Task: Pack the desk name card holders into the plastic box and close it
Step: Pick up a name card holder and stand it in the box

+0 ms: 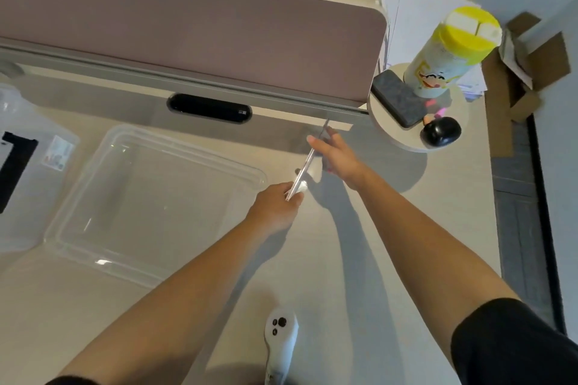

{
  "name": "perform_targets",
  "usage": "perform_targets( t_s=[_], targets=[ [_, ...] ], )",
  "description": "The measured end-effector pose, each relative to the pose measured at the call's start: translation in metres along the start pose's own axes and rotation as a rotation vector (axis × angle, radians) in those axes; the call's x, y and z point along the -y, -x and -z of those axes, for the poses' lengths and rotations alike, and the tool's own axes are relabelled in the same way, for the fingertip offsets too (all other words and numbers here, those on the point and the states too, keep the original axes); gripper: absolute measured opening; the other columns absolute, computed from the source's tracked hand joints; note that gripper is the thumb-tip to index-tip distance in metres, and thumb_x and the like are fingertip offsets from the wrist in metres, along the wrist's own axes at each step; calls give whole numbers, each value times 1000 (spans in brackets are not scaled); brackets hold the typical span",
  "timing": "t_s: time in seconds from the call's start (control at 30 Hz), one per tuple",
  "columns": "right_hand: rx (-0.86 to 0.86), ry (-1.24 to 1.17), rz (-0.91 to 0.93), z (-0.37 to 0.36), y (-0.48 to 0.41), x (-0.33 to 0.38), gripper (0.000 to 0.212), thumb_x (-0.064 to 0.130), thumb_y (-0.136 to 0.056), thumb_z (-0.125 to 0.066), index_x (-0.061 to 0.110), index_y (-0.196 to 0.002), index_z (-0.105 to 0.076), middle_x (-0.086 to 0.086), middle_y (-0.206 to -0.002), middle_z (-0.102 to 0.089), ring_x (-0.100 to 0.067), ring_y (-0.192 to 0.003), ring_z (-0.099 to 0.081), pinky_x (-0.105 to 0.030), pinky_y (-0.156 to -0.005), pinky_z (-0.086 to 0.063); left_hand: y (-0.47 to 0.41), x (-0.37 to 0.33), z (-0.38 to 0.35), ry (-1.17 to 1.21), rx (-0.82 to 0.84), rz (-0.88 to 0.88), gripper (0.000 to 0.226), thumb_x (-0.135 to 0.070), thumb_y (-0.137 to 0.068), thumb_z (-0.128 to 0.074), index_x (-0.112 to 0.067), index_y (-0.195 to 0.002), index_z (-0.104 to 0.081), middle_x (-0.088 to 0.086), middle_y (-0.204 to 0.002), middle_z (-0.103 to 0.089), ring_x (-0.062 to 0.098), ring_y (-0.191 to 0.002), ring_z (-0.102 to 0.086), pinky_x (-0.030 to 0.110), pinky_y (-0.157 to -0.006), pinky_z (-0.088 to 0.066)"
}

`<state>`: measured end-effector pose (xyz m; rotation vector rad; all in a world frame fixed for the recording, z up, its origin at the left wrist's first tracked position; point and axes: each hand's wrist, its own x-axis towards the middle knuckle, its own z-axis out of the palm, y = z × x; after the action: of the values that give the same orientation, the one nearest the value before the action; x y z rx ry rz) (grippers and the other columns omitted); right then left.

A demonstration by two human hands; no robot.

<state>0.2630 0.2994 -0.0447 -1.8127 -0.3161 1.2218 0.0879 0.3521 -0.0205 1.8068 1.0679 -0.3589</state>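
Plastic box (156, 203): one clear, open-topped tub lying on the single pale counter (78, 306), with nothing inside it. It serves as the landmark below.

Behind the box: one mauve partition panel (187, 25), with one black oval cable slot (209, 108) in the counter at its foot.

Left of the box: one further clear plastic piece (37, 147) carrying a label, partly cut off by the frame edge.

Far right of the box: one round shelf (387, 128) bearing three items, namely one yellow-capped bottle (450, 50), one dark flat slab (398, 97) and one black rounded object (441, 131). One sheaf of white papers (406, 9) stands behind them.

Just right of the box, outside its rim: the name card holders (308, 162), a thin clear stack seen edge-on, so their number cannot be counted. Two hands hold them. The left hand (275, 206) grips the near end. The right hand (337, 156) pinches the far part, thumb on one face and fingers on the other.

Nearer than the box, between the forearms: one white controller (280, 344) on the counter.
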Motion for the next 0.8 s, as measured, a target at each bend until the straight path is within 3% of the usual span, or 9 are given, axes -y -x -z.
perform_targets(
  t_s=[0.07,0.17,0.27,0.4,0.47,0.53,0.6,0.73,0.8],
  targets=[
    [-17,-34,4,-2,-2,1,101,66,-74,-70,25,-154,-24,0,-155,-38,-24,-134,-47,-50,-110,-40,2,-1,-4,-118,-37,-59,34,-37,-101,-36,-15,-91,-59,4,-87,-66,25,-84,-60,34,-70,-45],
    [-42,-39,-15,-6,4,3,77,55,-89,-63,26,-151,-28,0,-147,-41,-21,-124,-48,-47,-98,-43,10,-3,-4,-159,-69,-75,37,-36,-104,-30,-13,-95,-58,5,-86,-64,21,-77,-60,29,-59,-42],
    [-56,-15,-39,-14,23,6,82,63,-83,-64,37,-150,-24,-1,-139,-41,-28,-127,-46,-59,-101,-44,27,-2,2,-172,-56,-102,33,-33,-103,-35,-8,-98,-57,2,-80,-61,16,-71,-58,26,-57,-43],
    [-74,-103,-17,-25,51,16,101,65,-69,-74,51,-150,-13,0,-159,-20,-39,-132,-41,-68,-94,-47,59,6,16,-244,-26,-196,23,-33,-103,-36,-19,-105,-55,-5,-73,-52,11,-65,-53,24,-53,-37],
    [-83,-110,10,-30,66,21,95,56,-76,-75,48,-150,-17,0,-157,-22,-36,-119,-47,-68,-93,-47,76,14,28,-191,20,-229,25,-38,-102,-38,-23,-103,-58,-2,-79,-60,17,-73,-61,27,-60,-45],
    [-79,-115,43,-39,80,27,88,51,-80,-74,42,-150,-22,-2,-156,-26,-32,-115,-47,-67,-94,-47,94,26,41,-120,108,-276,26,-46,-97,-49,-35,-119,-58,-9,-98,-64,14,-85,-66,30,-74,-51],
    [-52,-128,75,-53,99,37,92,54,-73,-76,38,-149,-26,0,-155,-30,-34,-117,-48,-66,-95,-47,110,43,57,-102,182,-322,56,-50,-88,-63,-47,-138,-41,-21,-119,-57,5,-95,-64,28,-81,-50],
    [45,-170,135,-93,139,61,86,52,-66,-77,36,-141,-38,2,-142,-41,-28,-92,-52,-47,-72,-56,137,90,90,-141,107,-447,87,-46,-75,-80,-50,-145,-28,-20,-134,-43,3,-111,-51,27,-97,-44],
    [93,-183,149,-121,158,72,73,49,-70,-73,38,-135,-44,4,-134,-44,-34,-98,-53,-43,-66,-57,154,118,110,-117,55,-485,92,-47,-70,-83,-53,-143,-28,-17,-132,-38,5,-113,-47,25,-99,-41]
  ],
)
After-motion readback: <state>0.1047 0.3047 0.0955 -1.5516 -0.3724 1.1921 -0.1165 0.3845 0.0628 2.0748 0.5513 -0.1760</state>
